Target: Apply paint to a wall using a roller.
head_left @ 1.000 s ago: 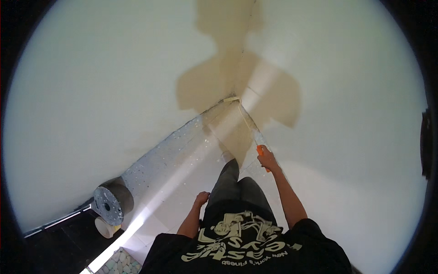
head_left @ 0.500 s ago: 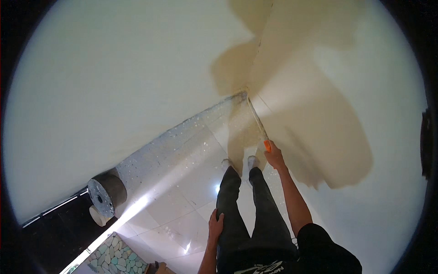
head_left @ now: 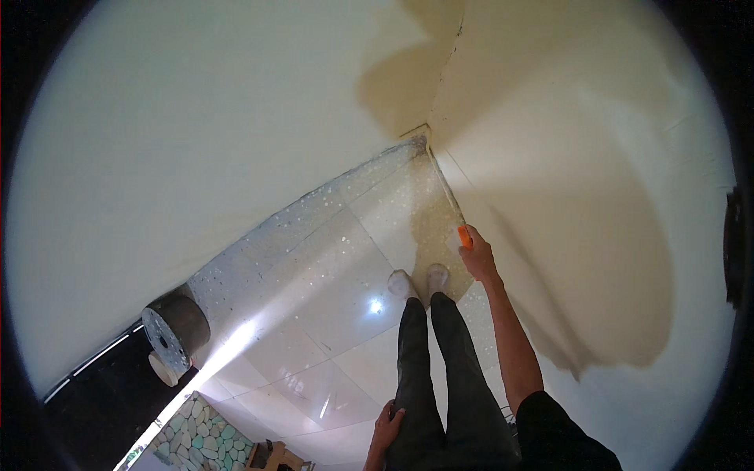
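My right hand (head_left: 477, 253) is closed round the orange grip (head_left: 465, 236) of a long, thin pole (head_left: 445, 187). The pole runs away from me beside the right wall to the room's corner, where a thin bent frame (head_left: 416, 130) shows at its far end against the wall. What that frame carries, if anything, I cannot make out. My left hand (head_left: 385, 428) hangs by my left thigh with its fingers curled. Something dark shows between thumb and fingers, too hard to tell from the dark trousers.
Pale walls (head_left: 196, 141) meet at the corner ahead. The tiled floor (head_left: 322, 282) is specked with white spots. At left stands a speckled drum-shaped container (head_left: 177, 330) with a pale round thing (head_left: 163, 369) beside it. A pebble-patterned surface (head_left: 200, 436) and a brown box (head_left: 275, 455) lie lower left.
My feet and legs have shifted position on the floor. The right hand with the pole sits slightly higher in view, and the bent frame now shows at the corner. My shadow has moved on the right wall.
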Motion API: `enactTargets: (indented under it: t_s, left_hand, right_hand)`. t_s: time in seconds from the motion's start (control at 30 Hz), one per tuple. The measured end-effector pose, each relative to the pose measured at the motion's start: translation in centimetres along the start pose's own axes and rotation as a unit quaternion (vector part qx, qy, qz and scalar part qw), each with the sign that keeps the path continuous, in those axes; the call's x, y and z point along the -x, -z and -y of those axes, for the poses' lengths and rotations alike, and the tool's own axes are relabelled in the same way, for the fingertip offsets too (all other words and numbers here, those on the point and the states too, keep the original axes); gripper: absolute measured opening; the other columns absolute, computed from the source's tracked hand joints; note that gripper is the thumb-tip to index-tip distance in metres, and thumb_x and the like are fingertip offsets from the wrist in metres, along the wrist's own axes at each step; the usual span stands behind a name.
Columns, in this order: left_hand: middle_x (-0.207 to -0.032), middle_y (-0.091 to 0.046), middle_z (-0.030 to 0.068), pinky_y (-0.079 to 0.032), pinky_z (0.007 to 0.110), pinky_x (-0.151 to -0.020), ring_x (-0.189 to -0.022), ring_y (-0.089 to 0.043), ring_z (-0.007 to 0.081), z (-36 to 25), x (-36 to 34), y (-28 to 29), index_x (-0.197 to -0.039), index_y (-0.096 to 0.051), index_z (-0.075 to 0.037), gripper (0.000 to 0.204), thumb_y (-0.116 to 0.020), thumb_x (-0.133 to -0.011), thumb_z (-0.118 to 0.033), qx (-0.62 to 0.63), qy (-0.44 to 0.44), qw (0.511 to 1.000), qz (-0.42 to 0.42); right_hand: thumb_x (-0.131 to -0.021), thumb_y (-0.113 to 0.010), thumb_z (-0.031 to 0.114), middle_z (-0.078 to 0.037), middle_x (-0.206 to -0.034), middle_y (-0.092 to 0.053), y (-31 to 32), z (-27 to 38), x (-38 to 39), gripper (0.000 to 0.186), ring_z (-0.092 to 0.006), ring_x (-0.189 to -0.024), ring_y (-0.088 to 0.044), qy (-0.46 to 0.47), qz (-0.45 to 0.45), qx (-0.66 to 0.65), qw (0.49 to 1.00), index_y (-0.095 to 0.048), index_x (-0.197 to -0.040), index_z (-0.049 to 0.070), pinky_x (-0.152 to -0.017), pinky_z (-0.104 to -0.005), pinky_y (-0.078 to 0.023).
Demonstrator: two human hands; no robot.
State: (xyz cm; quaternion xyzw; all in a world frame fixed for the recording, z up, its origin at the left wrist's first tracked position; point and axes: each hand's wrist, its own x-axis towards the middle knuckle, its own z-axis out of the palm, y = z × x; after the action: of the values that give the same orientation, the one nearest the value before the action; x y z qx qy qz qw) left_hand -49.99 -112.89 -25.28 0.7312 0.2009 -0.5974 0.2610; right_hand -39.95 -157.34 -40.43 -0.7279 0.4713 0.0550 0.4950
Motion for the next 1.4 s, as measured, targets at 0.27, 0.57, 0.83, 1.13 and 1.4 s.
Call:
enactTargets:
  t_s: [0.27, 0.57, 0.83, 1.13, 1.4]
  left_hand:
    - [-0.13, -0.055, 0.0228, -0.042, 0.04, -0.101, -0.119, -0.055, 0.0348, -1.2, -0.3, 0.3, -0.137, -0.046, -0.002, 0.06, -0.06, -0.09, -0.037, -0.048, -0.016, 0.999, 0.011]
    - [-0.13, -0.054, 0.0239, -0.042, 0.041, -0.101, -0.12, -0.054, 0.0363, -1.2, -0.7, -0.2, -0.136, -0.046, -0.003, 0.059, -0.058, -0.091, -0.039, -0.063, -0.005, 0.998, 0.016]
    - [-0.131, -0.053, 0.0246, -0.041, 0.042, -0.102, -0.121, -0.053, 0.0372, -0.1, -0.8, -0.5, -0.137, -0.046, -0.004, 0.06, -0.059, -0.09, -0.04, -0.055, -0.011, 0.998, 0.01]
    - [-0.133, -0.052, 0.0252, -0.04, 0.041, -0.104, -0.123, -0.051, 0.0371, -0.9, -0.5, -0.5, -0.137, -0.046, -0.004, 0.061, -0.059, -0.089, -0.039, -0.045, 0.013, 0.999, 0.016]
    - [-0.132, -0.052, 0.0248, -0.04, 0.041, -0.103, -0.122, -0.052, 0.0369, -1.7, -0.5, 0.3, -0.137, -0.045, -0.003, 0.06, -0.058, -0.09, -0.039, -0.065, 0.017, 0.998, 0.014]
  right_hand:
    - [-0.078, -0.055, 0.005, -0.023, -0.117, -0.061, -0.2, 0.3, 4.3, 0.054, -0.0405, -0.112, -0.057, 0.035, -0.031, -0.001, 0.999, -0.048, -0.131, 0.008, -0.094, -0.0426, -0.046]
    - [-0.095, -0.055, 0.019, -0.003, -0.076, -0.056, -0.6, 2.1, 8.0, 0.046, -0.0034, -0.051, -0.044, -0.218, 0.104, -0.42, 0.875, -0.041, -0.138, 0.019, -0.04, -0.0192, -0.038]
    - [-0.098, -0.053, 0.024, -0.004, -0.082, -0.053, -1.5, 3.0, 6.4, 0.037, -0.0029, -0.049, -0.04, -0.198, 0.169, -0.727, 0.636, -0.044, -0.133, 0.017, -0.039, -0.0133, -0.035]
    - [-0.101, -0.049, 0.026, -0.002, -0.077, -0.048, -3.0, 4.9, 1.8, 0.024, -0.002, -0.046, -0.038, -0.191, 0.22, -0.827, 0.48, -0.05, -0.12, 0.013, -0.034, -0.0129, -0.035]
    - [-0.099, -0.05, 0.021, 0.001, -0.073, -0.041, -2.3, 5.9, 0.5, 0.031, -0.0004, -0.046, -0.035, -0.188, 0.248, -0.804, 0.507, -0.045, -0.13, 0.014, -0.033, -0.0125, -0.035]
